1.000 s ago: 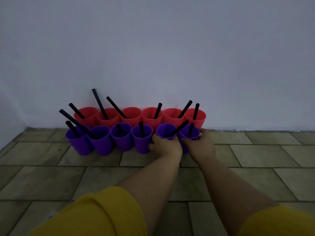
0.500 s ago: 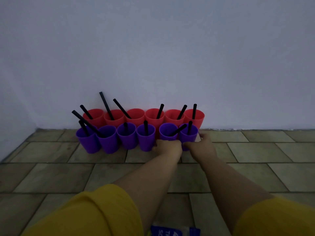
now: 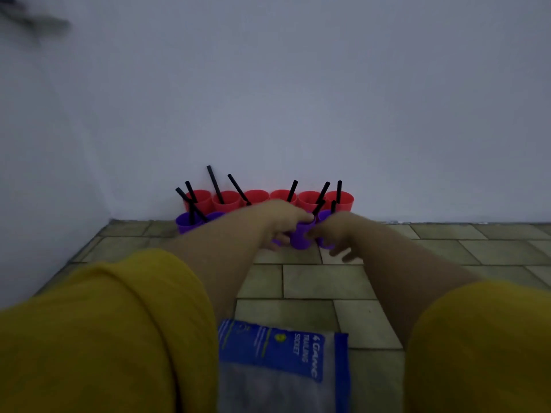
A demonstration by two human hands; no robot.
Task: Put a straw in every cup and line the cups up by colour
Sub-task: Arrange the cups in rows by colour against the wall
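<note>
Six red cups [image 3: 256, 196] stand side by side against the wall [image 3: 298, 99], with black straws [image 3: 216, 184] sticking up from them. Just in front, on the tiled floor [image 3: 325, 281], runs the row of purple cups [image 3: 186, 223]. Only its two leftmost cups show clear, because the left forearm hides the middle ones.

The left hand [image 3: 280, 223] reaches over that row and grips one purple cup [image 3: 301, 238], its thumb by the rim and its fingers curled at the cup's left side, though blur softens the outline. A straw leans out of this cup to the right. The cup sits between the two hands, touching both.

The right hand [image 3: 337, 234] lies against the end purple cup [image 3: 324, 216]. Its fingers are loosely spread and point down towards the floor, closed round nothing that shows.

Half a second ago both hands sat low in front of the last two purple cups, and four purple cups stood in plain sight to their left. Now the left hand is higher and further over the row. The view has also drawn back, so the yellow sleeves [image 3: 98, 332] fill the bottom and much more of the blue and white packet [image 3: 283, 353] shows between the arms.
</note>
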